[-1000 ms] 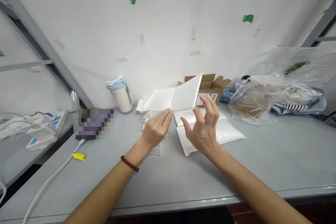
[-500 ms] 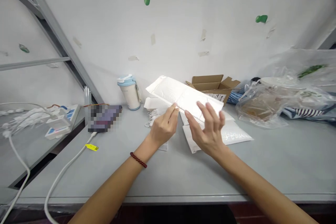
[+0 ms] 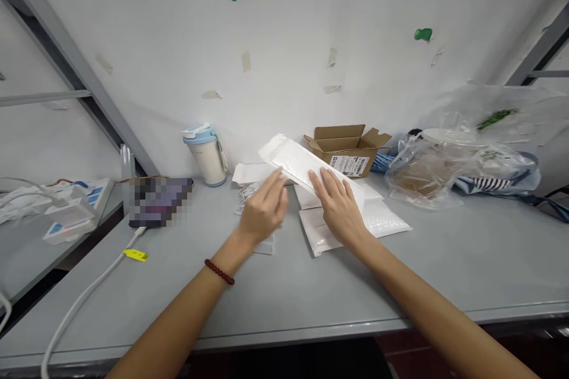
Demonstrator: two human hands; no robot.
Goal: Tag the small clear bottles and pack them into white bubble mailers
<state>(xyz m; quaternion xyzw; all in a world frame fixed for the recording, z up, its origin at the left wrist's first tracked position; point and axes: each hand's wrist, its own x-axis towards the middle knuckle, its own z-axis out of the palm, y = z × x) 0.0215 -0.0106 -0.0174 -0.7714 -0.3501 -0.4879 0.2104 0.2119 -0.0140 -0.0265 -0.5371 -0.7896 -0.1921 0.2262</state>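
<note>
White bubble envelope (image 3: 296,157) at ctr., slanting from upper L to lower R above the tabletop (image 3: 347,302); its lower-R end overlaps, in view, a set of white envelopes (image 3: 391,222) lying flat, w/ glossy, bumpy surfaces. R hand (image 3: 336,198): laid on the slanted envelope's lower-R part, fingers extended & slightly apart. L hand (image 3: 264,204): just beside the envelope's near long edge, fingertips drawn close tog. Whether either hand is clamped can't be told: L fingertips are motion-blurred, R thumb hidden. Dark-red bead bracelet (image 3: 219,272) on L wrist.

Behind L hand: white cables (image 3: 245,194), bunched, next to a low white packet (image 3: 249,173). Clear sleeve (image 3: 265,246) flat on the tabletop, partly covered by L hand.

Rear, near wall: cream tumbler (image 3: 208,160) w/ pale-blue lid, upright; open cardboard box (image 3: 349,157), flaps raised, printed label on front. Far R: clear plastic bag (image 3: 415,183) w/ brownish contents, next to blue fabric (image 3: 498,185) w/ a striped patch. Far L: dark flat device (image 3: 169,201), pixelated, w/ white cord (image 3: 84,302) bearing a yellow tag (image 3: 136,255); power strip (image 3: 98,198) on the adjoining surface.
</note>
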